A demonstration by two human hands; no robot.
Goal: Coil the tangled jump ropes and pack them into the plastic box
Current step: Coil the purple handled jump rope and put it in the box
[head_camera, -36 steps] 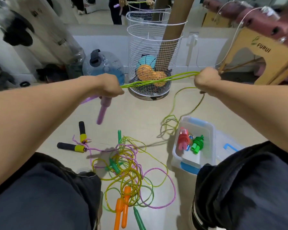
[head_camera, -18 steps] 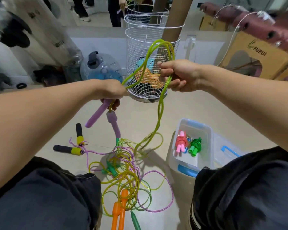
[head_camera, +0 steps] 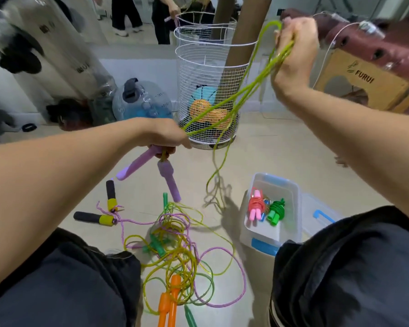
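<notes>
- Left hand: grip closed around the tops of two lilac handles and the bunched near end of the green rope. One handle slants down to the left; the other hangs down and slightly right.
- Right hand: raised far right, grip closed on several strands of the green rope, a loop arching over the fingers.
- Green rope: long axis runs diagonally, from the left hand up and right to the right hand. A slack length drops from the span to the floor just left of the box.
- Box: clear plastic with blue latches, open, on the floor near right. Inside lie a coiled pink rope and a coiled dark green rope, side by side.
- Lid: lies just right of the box.
- Tangle: yellow, green and purple ropes heaped on the floor between the knees, with orange handles at the near edge and black-and-yellow handles to the left.
- Wire basket: stands far centre, holding balls.
- Wooden stool: far right, printed "FURUI".
</notes>
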